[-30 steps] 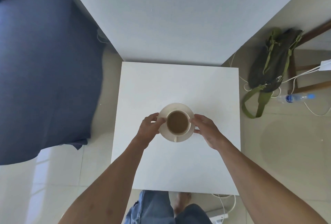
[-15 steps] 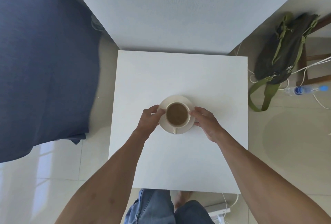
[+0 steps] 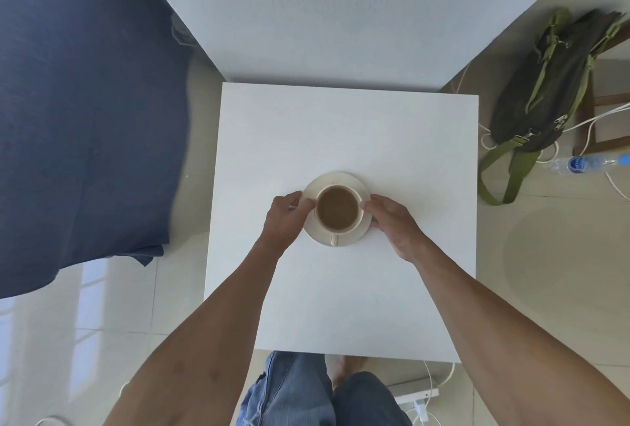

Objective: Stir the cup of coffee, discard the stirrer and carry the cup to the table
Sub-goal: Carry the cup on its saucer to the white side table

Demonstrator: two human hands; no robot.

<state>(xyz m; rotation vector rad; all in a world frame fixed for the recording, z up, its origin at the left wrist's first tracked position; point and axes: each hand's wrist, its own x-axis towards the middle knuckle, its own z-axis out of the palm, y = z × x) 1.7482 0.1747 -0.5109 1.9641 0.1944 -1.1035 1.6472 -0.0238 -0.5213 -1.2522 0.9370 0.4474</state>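
Observation:
A cream cup [image 3: 338, 209] full of brown coffee stands on a matching saucer [image 3: 346, 181], its handle pointing toward me. Cup and saucer are over the middle of a square white table [image 3: 341, 125]; whether the saucer touches the tabletop I cannot tell. My left hand [image 3: 285, 217] grips the saucer's left rim with thumb on top. My right hand [image 3: 392, 217] grips the right rim the same way. No stirrer is in view.
A dark blue bedcover [image 3: 85, 102] fills the left side. A white wall [image 3: 341, 10] rises behind the table. On the tiled floor to the right lie a dark green bag [image 3: 552, 85], a water bottle [image 3: 589, 163] and white cables. A power strip [image 3: 416, 393] sits near my feet.
The view has shifted so the table fills more of the frame. Cup and saucer, held by both hands, now sit slightly farther in over the tabletop.

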